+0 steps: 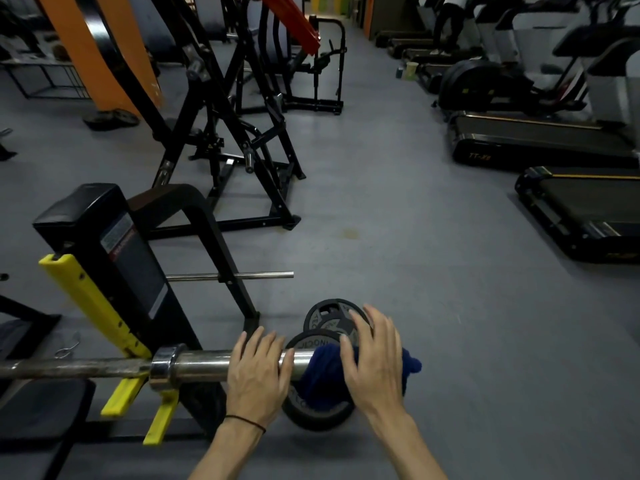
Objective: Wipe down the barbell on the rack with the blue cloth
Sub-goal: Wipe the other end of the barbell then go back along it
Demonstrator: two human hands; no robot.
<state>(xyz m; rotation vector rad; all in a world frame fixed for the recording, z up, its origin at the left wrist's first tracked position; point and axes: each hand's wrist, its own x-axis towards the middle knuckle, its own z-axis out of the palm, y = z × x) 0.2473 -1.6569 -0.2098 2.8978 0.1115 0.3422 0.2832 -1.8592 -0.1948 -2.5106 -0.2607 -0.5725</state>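
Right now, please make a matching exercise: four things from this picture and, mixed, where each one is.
Things:
1. blue cloth
2. left hand
3. weight plates
4. yellow hooks

Places:
A. on the floor beyond the bar end
B. on the bare sleeve of the barbell
C. on the rack, under the bar
D. draped over the bar end, under the right hand

Pairs: 1-D, 2-B, 3-A, 4-C

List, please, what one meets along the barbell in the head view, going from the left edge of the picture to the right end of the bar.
Thin bar shaft → yellow rack hooks → chrome collar → bare sleeve → left hand → blue cloth → right hand.
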